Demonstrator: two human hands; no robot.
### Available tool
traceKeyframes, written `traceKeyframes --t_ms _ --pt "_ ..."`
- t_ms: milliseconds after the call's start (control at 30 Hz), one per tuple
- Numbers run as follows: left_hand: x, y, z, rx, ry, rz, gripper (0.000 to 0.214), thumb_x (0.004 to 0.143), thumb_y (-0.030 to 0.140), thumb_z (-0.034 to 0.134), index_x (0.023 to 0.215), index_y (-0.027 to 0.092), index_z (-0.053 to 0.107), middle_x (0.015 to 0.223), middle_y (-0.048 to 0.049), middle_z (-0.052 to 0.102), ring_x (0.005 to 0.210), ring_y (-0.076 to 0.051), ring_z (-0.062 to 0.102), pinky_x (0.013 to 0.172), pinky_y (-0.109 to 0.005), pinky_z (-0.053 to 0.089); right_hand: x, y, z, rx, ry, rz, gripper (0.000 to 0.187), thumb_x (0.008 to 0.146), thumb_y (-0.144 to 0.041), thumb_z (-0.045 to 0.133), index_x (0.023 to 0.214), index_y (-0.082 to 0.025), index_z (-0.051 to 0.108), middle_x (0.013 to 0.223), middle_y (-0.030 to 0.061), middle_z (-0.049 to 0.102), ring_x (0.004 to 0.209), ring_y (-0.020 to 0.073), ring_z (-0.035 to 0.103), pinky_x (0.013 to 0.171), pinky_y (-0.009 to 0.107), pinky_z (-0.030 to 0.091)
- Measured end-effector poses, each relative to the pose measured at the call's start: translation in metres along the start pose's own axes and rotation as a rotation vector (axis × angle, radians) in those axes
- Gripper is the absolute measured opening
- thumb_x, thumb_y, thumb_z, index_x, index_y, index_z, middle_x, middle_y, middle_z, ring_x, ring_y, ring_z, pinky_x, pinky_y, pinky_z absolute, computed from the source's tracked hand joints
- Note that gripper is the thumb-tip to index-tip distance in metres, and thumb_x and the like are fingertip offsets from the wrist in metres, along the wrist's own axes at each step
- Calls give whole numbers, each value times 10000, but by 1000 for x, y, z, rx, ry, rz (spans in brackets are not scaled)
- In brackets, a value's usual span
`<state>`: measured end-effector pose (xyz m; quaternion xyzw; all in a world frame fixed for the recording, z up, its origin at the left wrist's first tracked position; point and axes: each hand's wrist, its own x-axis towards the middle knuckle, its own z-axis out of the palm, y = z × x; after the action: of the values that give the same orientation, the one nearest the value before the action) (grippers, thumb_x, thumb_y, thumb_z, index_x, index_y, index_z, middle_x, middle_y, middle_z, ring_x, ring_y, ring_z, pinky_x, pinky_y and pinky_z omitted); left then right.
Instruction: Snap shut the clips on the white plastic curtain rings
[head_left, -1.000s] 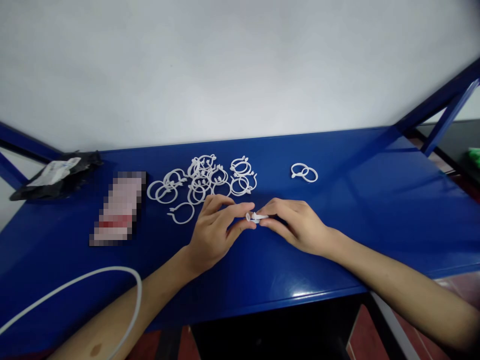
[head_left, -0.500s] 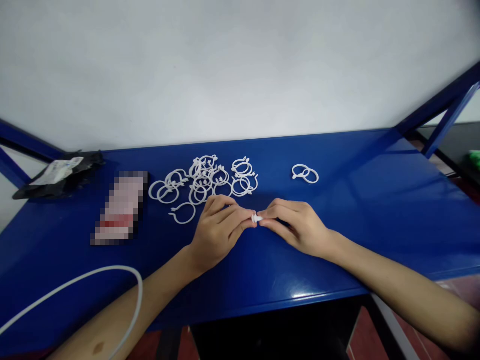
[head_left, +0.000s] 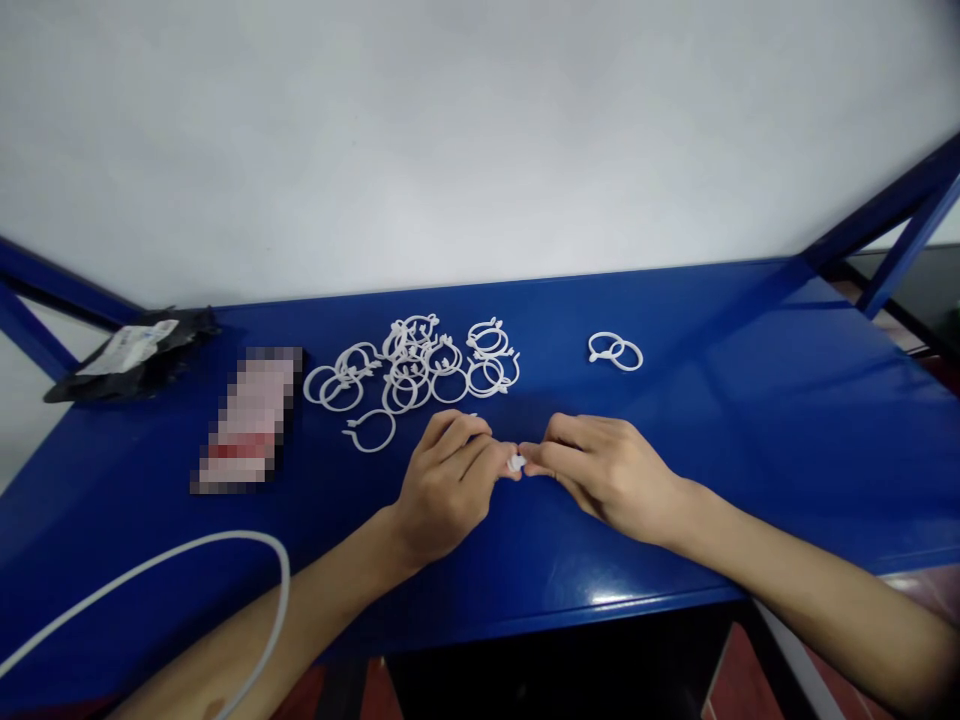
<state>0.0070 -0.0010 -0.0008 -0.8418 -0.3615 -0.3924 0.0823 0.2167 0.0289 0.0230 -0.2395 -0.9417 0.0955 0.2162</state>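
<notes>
My left hand (head_left: 454, 485) and my right hand (head_left: 611, 475) meet over the front half of the blue table. Between their pinched fingertips shows the white clasp of a plastic curtain ring (head_left: 516, 463); the rest of that ring is mostly hidden by the fingers. Beyond my left hand lies a loose pile of white curtain rings (head_left: 450, 385), many with their snap ends apart. One open ring (head_left: 391, 430) rests nearest the left hand. Farther off to the right, two overlapping rings (head_left: 630, 367) lie by themselves.
On the left of the blue table (head_left: 750, 400) are a pixelated pink-and-white flat item (head_left: 255, 410) and a black plastic bag with a white label (head_left: 142, 350). A white cable (head_left: 150, 568) loops above my left forearm. Blue frame bars (head_left: 892, 230) flank the table; a pale wall stands behind.
Both hands have come slightly lower and nearer to me, still pinching the ring's clasp. The right fingertips are now closer to the left ones. The whole view has shifted a little.
</notes>
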Motion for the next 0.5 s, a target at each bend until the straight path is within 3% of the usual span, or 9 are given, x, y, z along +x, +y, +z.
traceKeyframes --t_ms 200,500 --pt "1 6 0 40 11 -54 158 869 63 650 786 189 608 644 36 657 829 -179 641 850 -358 472 -1 -6 1 -130 25 -17 304 1022 -176 372 923 -146 658 717 23 543 578 134 442 543 285 346" --pt "3 2 -1 65 -13 -57 136 871 75 653 814 192 612 681 36 698 834 -193 646 844 -378 479 -2 -3 6 -162 74 17 286 1024 -162 374 993 -155 658 739 26 584 599 129 475 554 280 358"
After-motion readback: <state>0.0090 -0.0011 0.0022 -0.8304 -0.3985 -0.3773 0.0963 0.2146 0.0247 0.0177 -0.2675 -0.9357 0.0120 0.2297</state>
